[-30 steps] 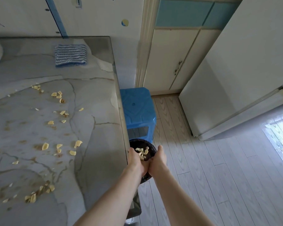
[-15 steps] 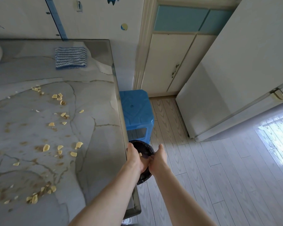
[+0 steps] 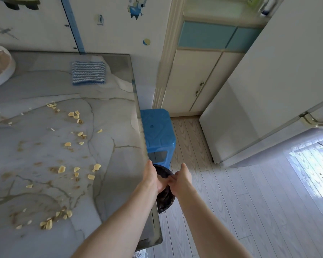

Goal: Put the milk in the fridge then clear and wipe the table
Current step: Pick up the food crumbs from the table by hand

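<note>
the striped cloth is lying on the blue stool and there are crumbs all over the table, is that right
Not quite. The head view shows the striped cloth lying on the table near its far edge, not on the blue stool. The crumbs are indeed scattered over the table.

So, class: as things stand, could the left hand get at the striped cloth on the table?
Probably yes. The left hand is over the bin, and only scattered crumbs lie between it and the striped cloth, though it may need a lean forward.
</note>
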